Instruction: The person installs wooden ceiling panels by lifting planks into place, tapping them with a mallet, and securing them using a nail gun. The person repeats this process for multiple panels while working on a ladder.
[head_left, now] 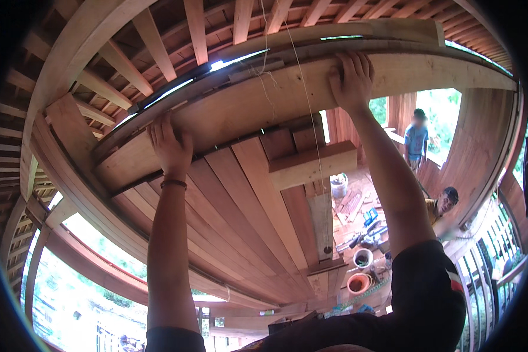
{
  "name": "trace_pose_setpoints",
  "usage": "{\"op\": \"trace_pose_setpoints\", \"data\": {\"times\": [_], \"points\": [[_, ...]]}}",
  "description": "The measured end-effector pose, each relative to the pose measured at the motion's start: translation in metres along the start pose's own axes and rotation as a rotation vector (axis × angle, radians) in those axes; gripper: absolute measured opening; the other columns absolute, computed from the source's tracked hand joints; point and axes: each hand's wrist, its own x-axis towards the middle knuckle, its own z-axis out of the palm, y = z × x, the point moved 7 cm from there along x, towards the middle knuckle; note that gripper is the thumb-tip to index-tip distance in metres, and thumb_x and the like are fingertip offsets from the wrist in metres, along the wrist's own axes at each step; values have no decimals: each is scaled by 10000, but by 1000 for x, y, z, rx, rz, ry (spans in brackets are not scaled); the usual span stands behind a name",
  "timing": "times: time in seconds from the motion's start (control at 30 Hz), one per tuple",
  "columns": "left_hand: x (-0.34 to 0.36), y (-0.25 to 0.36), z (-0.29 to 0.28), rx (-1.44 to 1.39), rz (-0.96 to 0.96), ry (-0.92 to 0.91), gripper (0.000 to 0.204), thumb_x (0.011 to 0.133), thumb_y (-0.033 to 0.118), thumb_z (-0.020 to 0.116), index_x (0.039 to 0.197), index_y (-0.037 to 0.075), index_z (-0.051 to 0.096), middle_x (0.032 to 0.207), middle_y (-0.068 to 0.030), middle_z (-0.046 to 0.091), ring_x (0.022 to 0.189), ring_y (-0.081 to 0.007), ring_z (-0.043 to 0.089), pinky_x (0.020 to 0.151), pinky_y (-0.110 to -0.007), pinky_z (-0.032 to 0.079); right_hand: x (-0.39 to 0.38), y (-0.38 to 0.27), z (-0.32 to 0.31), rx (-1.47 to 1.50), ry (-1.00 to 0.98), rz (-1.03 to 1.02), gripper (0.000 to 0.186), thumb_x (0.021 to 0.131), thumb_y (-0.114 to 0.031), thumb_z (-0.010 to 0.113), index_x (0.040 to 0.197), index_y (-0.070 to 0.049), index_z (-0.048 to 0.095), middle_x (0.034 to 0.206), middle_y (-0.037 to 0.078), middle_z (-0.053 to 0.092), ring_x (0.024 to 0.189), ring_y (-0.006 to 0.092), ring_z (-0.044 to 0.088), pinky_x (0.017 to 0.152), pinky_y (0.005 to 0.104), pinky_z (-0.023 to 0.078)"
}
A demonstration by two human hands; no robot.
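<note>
A long pale wooden beam (249, 105) runs across the upper part of the view, along the top of a vertical board wall (240, 193). My left hand (171, 146) grips its left part, fingers bent over the upper edge. Farther right, my right hand (352, 81) holds the same beam with its fingers curled over the top. Both arms are stretched out ahead of me. A thin string (304, 82) hangs down in front of the beam between my hands. What lies behind the beam under my fingertips is hidden.
A short timber block (317, 165) juts out below the beam. Roof rafters (152, 44) slope overhead. Lower right, buckets (358, 284), a blue tool (371, 217) and wood scraps (351, 199) lie on the floor. One person (415, 141) stands there; another person (433, 209) is closer.
</note>
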Motion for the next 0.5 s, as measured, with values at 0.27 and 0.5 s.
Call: {"op": "trace_pose_setpoints", "data": {"times": [0.27,0.5], "points": [[-3,-3,3,40,28,7,574,905,278,588,1426,55,496,1376,-204,538,1344,-416,463,1201,-598,291,-4,5,4,37,10,-23,433,904,-330,596,1286,-128,607,1316,129,613,1304,375,503,1149,530,327],[-13,-15,20,44,31,22,606,906,320,593,1448,71,484,1433,-192,528,1329,-418,479,1214,-596,253,1,1,2,-11,-138,-82,605,875,-211,588,1448,-42,495,1334,239,609,1275,409,555,1116,547,394]]}}
